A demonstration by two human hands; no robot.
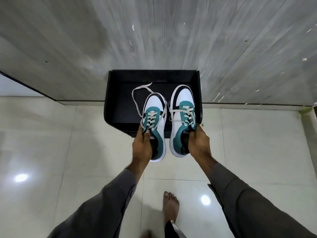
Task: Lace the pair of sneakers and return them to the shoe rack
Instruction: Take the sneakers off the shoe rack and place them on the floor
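Observation:
I hold a pair of teal, white and black sneakers over a black shoe rack [112,93] that stands against the wall. My left hand [143,145] grips the left sneaker [155,115] at its tongue and collar. Its white lace is threaded, with long loose ends looping out to the left. My right hand [199,140] grips the right sneaker [182,109] at its collar, fingers inside the opening. That shoe is laced too, with a loose end crossing toward the left sneaker. Both toes point at the wall, and the heels hang out past the rack's front edge.
A grey marbled wall [154,35] rises behind the rack. The floor [60,143] is glossy cream tile with light reflections. My bare foot [169,208] stands on the tiles below the shoes. A dark skirting line runs along the wall base.

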